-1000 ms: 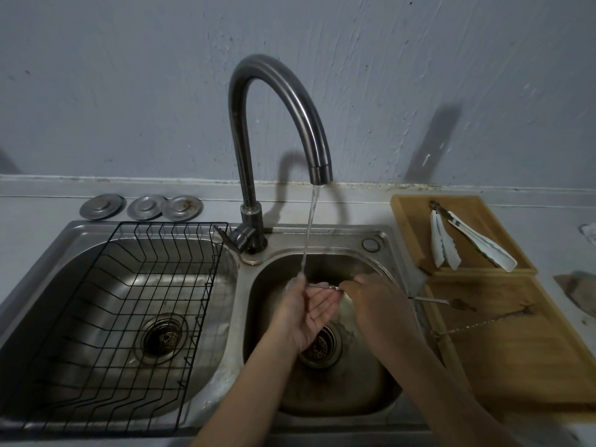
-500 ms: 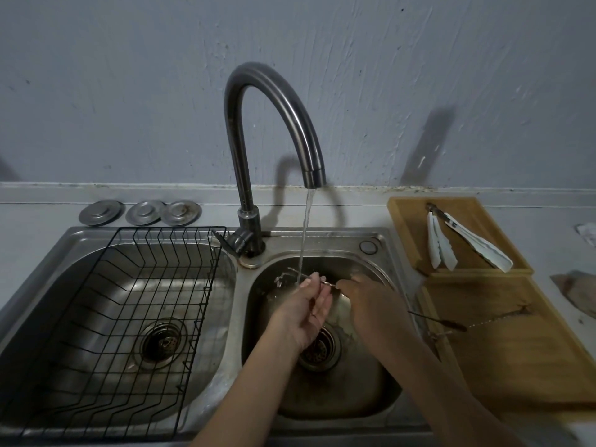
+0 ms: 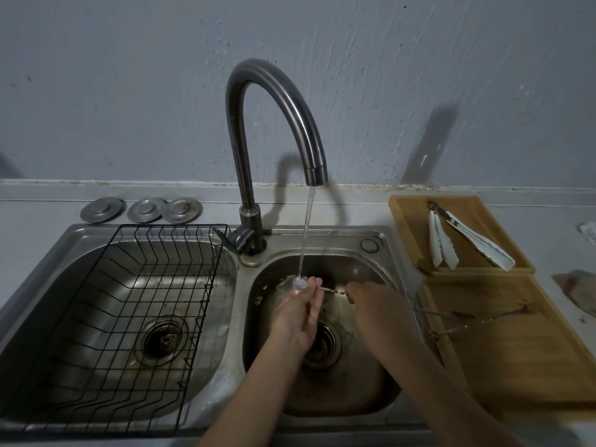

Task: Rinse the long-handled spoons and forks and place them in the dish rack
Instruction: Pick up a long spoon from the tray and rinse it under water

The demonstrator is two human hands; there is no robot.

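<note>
Over the right sink basin I hold a thin long-handled spoon level under the running water. My right hand grips its twisted handle. My left hand pinches the bowl end between the fingertips, right where the stream from the faucet lands and splashes. The black wire dish rack sits in the left basin with nothing in it. Two more long-handled utensils lie on the wooden board to the right.
White-tipped tongs rest on a smaller wooden tray at the back right. Three metal drain covers lie on the counter behind the left basin. The faucet's lever points towards the rack.
The utensil has shifted left so its head sits under the stream. My left hand has gone from cupped under it to pinching its end. The right hand keeps its grip.
</note>
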